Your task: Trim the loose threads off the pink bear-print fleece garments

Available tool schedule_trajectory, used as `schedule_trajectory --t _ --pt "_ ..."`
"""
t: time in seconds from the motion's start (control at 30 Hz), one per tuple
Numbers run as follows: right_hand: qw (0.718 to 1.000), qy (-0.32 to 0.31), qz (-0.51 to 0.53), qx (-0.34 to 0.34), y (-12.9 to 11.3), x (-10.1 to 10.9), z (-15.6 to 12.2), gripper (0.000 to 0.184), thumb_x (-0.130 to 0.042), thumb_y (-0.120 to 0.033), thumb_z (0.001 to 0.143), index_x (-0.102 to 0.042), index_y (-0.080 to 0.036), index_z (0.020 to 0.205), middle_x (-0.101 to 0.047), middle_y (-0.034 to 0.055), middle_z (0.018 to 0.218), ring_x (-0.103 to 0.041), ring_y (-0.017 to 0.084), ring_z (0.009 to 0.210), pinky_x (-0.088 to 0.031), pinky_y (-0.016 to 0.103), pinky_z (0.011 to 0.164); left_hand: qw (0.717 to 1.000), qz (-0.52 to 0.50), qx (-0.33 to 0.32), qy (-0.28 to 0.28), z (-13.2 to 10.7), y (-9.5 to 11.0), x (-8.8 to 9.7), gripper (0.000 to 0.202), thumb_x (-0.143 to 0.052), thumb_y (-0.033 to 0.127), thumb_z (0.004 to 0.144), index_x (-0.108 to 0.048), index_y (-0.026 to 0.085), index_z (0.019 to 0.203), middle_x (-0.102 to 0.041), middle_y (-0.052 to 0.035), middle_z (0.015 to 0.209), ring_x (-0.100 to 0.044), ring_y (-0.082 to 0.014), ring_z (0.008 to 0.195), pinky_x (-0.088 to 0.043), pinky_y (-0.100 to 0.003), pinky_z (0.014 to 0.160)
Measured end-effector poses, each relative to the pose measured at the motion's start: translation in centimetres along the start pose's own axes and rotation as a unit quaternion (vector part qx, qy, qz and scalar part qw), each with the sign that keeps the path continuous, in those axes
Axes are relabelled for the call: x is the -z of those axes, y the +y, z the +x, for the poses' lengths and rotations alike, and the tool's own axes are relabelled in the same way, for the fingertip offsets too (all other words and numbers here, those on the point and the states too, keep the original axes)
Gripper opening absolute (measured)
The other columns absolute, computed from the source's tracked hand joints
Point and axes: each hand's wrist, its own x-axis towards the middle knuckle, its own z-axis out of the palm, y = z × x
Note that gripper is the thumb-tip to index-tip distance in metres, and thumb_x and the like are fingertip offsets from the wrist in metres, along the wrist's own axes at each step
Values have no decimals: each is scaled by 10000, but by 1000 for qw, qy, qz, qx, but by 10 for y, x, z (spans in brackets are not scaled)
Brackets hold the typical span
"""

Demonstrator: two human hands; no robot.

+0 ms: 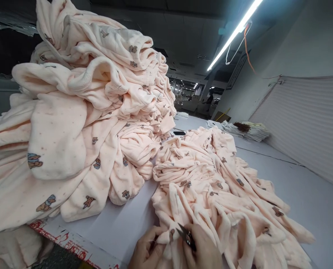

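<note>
In my right hand (204,248) is a small pair of thread snips (186,236), its dark pointed blades parted and aimed up and to the left. My left hand (148,248) pinches an edge of a pale pink fleece garment (177,203) printed with small bears. The blades lie close over the cloth, just right of my left fingers. What looks like a thin thread near my left fingertips is too fine to be sure of. This garment belongs to a loose heap (205,168) of the same fleece spread in front of me.
A tall pile of matching garments (56,130) rises at the left and overhangs the table edge. Behind the heap lies a dark phone-like object (179,133). Stacked folded cloth (247,130) sits farther back on the white table (317,194), by a pale hanging sheet (309,119).
</note>
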Motion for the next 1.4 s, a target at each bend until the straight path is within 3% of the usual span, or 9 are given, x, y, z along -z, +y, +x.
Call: schedule_trajectory --t 0.13,0.23,0.33,0.43,0.5,0.83,0.97,1.13,1.4 --pt "996 45 43 -65 -6 10 21 107 -449 -220 826 -547 -239 864 -625 -3 719 -616 199 657 -461 299 605 968 -202 129 -72 7 16 -7 304 -624 443 811 -682 148 770 -649 -31 693 -575 -166 677 -411 -258 666" --pt "993 -27 79 -80 -5 19 25 69 -502 -217 822 -551 -236 778 -606 -20 684 -605 176 638 -462 267 587 932 -321 147 -78 11 28 -15 252 -631 354 817 -722 128 884 -717 -90 815 -642 -236 820 -445 -330 806" --pt "987 -77 141 -20 -1 26 18 113 -573 -297 848 -619 -254 942 -653 -2 830 -644 172 764 -503 246 661 910 -378 155 -74 12 33 -22 254 -632 321 819 -732 116 932 -736 -121 873 -650 -279 919 -428 -386 905" --pt "991 -33 120 44 2 27 9 278 -599 -333 855 -609 -285 1128 -669 26 954 -658 199 852 -514 275 740 898 -406 158 -65 13 33 -25 254 -660 320 805 -738 121 942 -740 -116 917 -643 -285 971 -407 -391 953" --pt "995 -11 92 47 2 27 8 231 -552 -318 889 -630 -286 1104 -680 30 924 -666 203 823 -516 281 722 894 -415 158 -65 14 32 -26 254 -664 324 805 -740 129 949 -739 -111 944 -642 -281 983 -399 -386 967" --pt "991 -57 117 13 5 31 13 199 -480 -315 931 -651 -267 1023 -687 22 923 -668 169 862 -524 230 741 912 -371 151 -92 15 38 -25 230 -600 280 853 -739 136 966 -744 -106 920 -636 -267 1001 -401 -379 971" --pt "996 -21 70 51 9 26 3 233 -550 -392 880 -621 -285 1074 -687 25 924 -670 201 819 -527 263 697 916 -360 136 -111 16 42 -28 241 -576 278 873 -739 138 982 -742 -104 926 -631 -256 1009 -399 -365 972" --pt "996 -13 -1 93 6 23 -2 221 -441 -375 927 -622 -294 1026 -691 22 861 -667 203 725 -512 279 629 922 -343 129 -122 16 49 -32 252 -569 278 879 -726 144 1024 -738 -101 949 -631 -247 1010 -387 -363 981" --pt "996 -52 21 70 3 30 2 189 -473 -307 911 -622 -307 1027 -684 7 882 -666 192 768 -521 273 665 931 -322 134 -110 13 57 -36 261 -561 274 884 -718 141 1045 -745 -96 947 -629 -246 1019 -376 -362 990"
